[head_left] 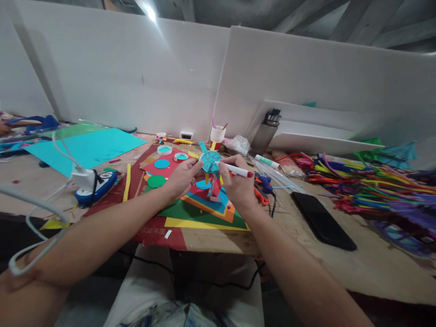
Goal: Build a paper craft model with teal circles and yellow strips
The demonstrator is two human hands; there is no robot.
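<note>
Between both hands is a teal paper turtle (210,162), a round shell marked with dark lines and with strips sticking out. My left hand (184,177) pinches its left edge. In my right hand (237,184) is a white marker (237,170) with a red end, its tip at the shell's right part. Under the hands lie stacked coloured paper sheets (204,215) in green, yellow, orange and blue. A blue paper circle (161,164) and a green paper circle (156,181) lie beside my left hand. Below the turtle are scissors-like parts I cannot make out clearly.
A black phone (322,220) lies at right, near a heap of coloured pipe cleaners (361,181). A grey bottle (265,134) and paper cups (217,134) stand behind. At left are a blue-white power strip (97,188) with cables and a large cyan sheet (91,147).
</note>
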